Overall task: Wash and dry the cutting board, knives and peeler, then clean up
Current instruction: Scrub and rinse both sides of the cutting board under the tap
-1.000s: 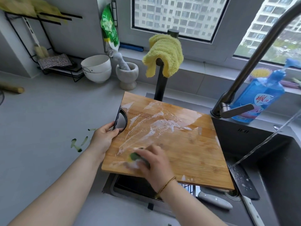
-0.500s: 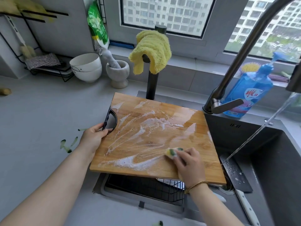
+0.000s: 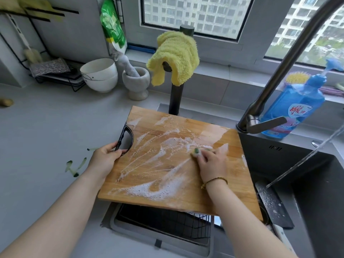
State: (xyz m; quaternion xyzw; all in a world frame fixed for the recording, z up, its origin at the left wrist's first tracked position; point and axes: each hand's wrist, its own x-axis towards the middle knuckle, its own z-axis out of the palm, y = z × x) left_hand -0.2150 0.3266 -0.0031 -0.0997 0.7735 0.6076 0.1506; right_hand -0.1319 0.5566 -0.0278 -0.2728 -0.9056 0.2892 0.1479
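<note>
Grey counter (image 3: 46,127) fills the left side, and a dark sink (image 3: 270,155) sits on the right. Over the near side of the sink is the wooden cutting board (image 3: 234,183), held up at a tilt, with white soap foam smeared all over its top. A tall bent tap (image 3: 279,71) stands behind it, and a thin stream of water (image 3: 301,161) runs down into the sink. It lands on the wet blade of a knife (image 3: 273,205) lying at the bottom, by the board's right corner. A blue soap bottle (image 3: 294,107) stands behind the tap. A yellow cloth (image 3: 175,56) hangs on a black post behind the board. A white bowl (image 3: 99,75) and a stone cup (image 3: 136,82) with a pounder in it sit farther left. The left hand (image 3: 104,159) has its fingers curled round the black handle (image 3: 125,138) on the board's left edge and holds the board up. The right hand (image 3: 212,164) has its fingers curled tight on a small sponge (image 3: 196,152) and presses it on the middle of the board. Green peel bits (image 3: 74,166) lie on the counter near the left wrist.
</note>
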